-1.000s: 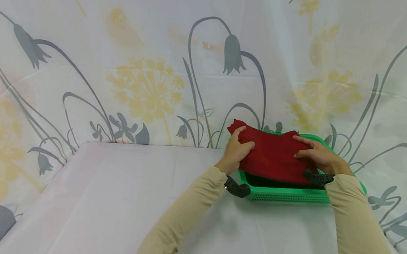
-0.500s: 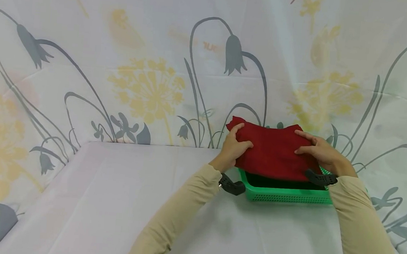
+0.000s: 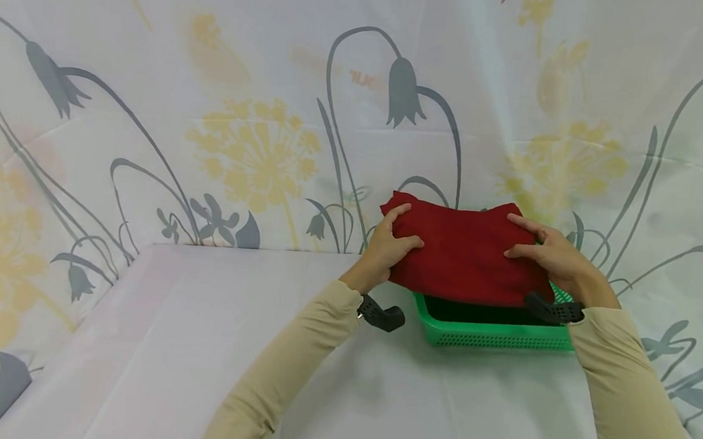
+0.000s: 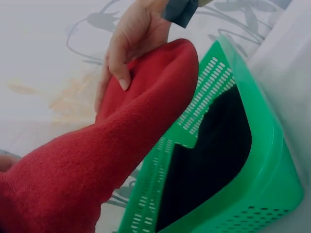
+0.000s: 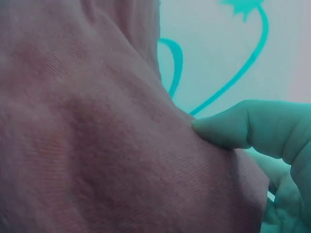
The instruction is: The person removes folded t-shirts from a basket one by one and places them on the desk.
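holds up the soft red cloth (image 3: pixel 457 255) by two ends, pinched between thumb and fingers of left hand (image 3: pixel 383 249) and right hand (image 3: pixel 558 258), partly over the green perforated plastic basket (image 3: pixel 497 336) with black fabric (image 4: pixel 218 138) inside.

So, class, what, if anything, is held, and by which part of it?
The red cloth, its left end pinched by the left hand, its right end by the right hand.

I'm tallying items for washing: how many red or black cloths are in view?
2 visible: the red cloth, held by the left hand and the right hand, and the black cloth in the green basket. More may be hidden beneath the black one.
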A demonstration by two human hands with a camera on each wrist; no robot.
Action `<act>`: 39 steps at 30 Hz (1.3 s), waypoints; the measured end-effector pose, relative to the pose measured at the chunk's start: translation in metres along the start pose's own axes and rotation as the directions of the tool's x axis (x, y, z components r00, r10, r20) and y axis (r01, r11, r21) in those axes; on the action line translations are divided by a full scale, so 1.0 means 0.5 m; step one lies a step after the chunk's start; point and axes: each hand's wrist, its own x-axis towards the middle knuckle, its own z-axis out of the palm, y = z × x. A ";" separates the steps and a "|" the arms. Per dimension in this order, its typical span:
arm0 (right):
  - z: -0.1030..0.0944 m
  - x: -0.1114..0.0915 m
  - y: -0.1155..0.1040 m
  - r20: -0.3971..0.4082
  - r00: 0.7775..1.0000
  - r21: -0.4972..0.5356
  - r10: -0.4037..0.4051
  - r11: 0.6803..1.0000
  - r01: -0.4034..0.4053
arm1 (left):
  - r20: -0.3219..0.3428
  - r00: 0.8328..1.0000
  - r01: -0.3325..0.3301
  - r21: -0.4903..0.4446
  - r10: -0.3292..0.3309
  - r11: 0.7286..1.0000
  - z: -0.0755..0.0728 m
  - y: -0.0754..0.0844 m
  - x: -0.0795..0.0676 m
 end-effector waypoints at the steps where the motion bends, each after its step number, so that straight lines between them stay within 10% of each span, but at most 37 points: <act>1: 0.003 -0.001 -0.003 -0.003 1.000 0.009 0.003 1.000 -0.003 | 0.000 1.000 -0.002 0.004 0.002 1.000 -0.003 0.001 -0.001; 39: 0.123 -0.015 -0.070 -0.056 0.995 0.109 -0.088 0.990 0.094 | 0.016 0.997 -0.082 0.049 0.081 0.995 -0.145 0.013 -0.069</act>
